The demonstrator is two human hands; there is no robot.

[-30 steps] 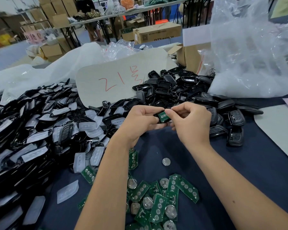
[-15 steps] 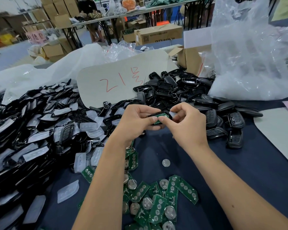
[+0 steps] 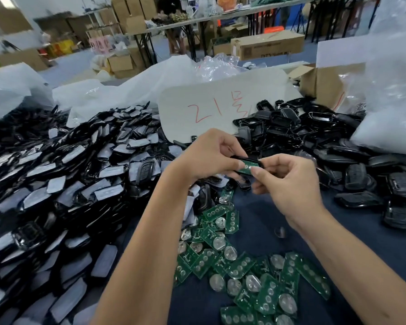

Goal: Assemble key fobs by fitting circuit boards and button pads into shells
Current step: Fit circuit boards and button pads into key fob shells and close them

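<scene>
My left hand (image 3: 208, 156) grips a black key fob shell (image 3: 240, 158) at the middle of the view, above the table. A green circuit board (image 3: 246, 167) lies in that shell, and both thumbs press on it. My right hand (image 3: 288, 181) pinches the shell's right end from the other side. Loose green circuit boards (image 3: 239, 266) with coin cells lie heaped on the blue cloth below my hands. At the left lies a big heap of black shells with translucent button pads (image 3: 63, 184). More black shells (image 3: 295, 132) are piled behind my hands.
A white card with red writing (image 3: 220, 106) leans behind the shells. Clear plastic bags (image 3: 389, 95) stand at the right, with a cardboard box (image 3: 324, 83) beside them. Finished black fobs (image 3: 396, 184) lie at the right on the blue cloth (image 3: 361, 245).
The camera has come closer and tilted down. The shell with the board has turned flatter between my hands, and both thumbs now lie on the board.
</scene>
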